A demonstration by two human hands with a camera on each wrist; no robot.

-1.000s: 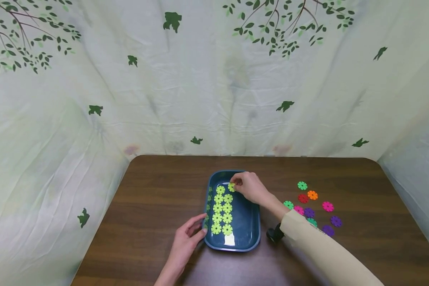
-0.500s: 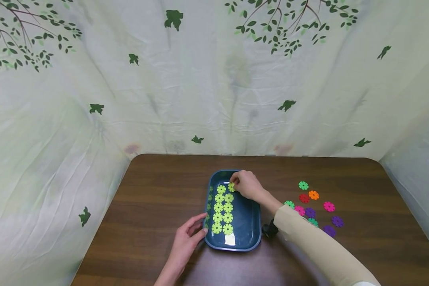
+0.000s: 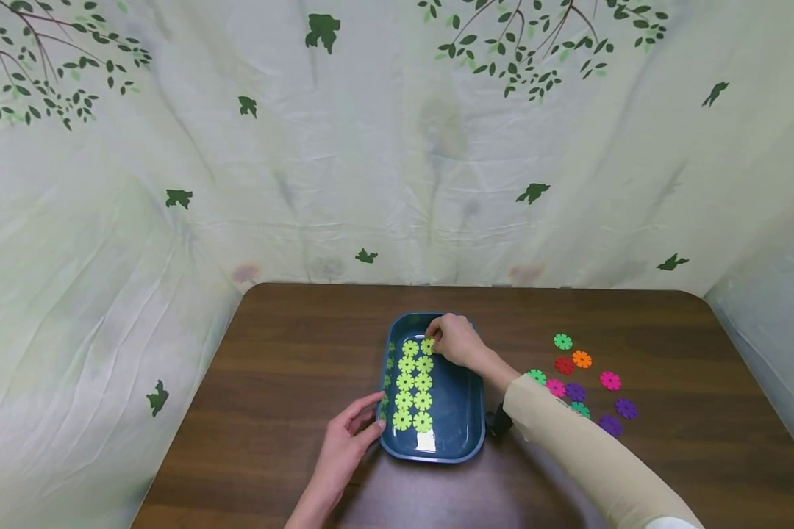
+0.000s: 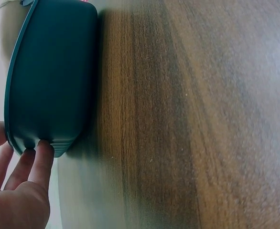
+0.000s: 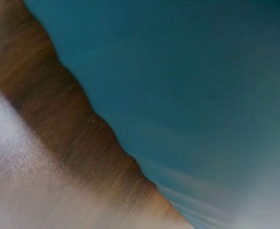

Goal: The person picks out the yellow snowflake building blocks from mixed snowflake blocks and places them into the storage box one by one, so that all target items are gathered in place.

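A dark blue tray (image 3: 459, 411) holds several yellow-green flower-shaped plastic discs (image 3: 405, 382), laid flat in two columns along its left half. My right hand (image 3: 459, 341) reaches over the tray's far end and pinches another yellow-green disc (image 3: 427, 345) at the top of the right column. Fingers partly cover that disc. At the tray's left edge, my left hand (image 3: 342, 439) rests its fingertips and thumb against the rim. The left wrist view has fingers (image 4: 42, 164) touching the tray's outer wall (image 4: 54, 71). Only the tray's side (image 5: 178, 95) fills the right wrist view; the right fingers are out of it.
On the wooden table (image 3: 291, 353), to the right, lie loose discs in other colours: green (image 3: 562, 341), orange (image 3: 581, 359), red (image 3: 564, 365), pink (image 3: 611, 380) and purple (image 3: 625, 408). The right sleeve (image 3: 569, 433) passes in front of them. A leaf-printed cloth (image 3: 397, 147) hangs behind.
My right forearm has shifted slightly left, while its fingers stay on the disc. That disc now sits closer to the top of the left column. The left hand stays at the tray's edge.
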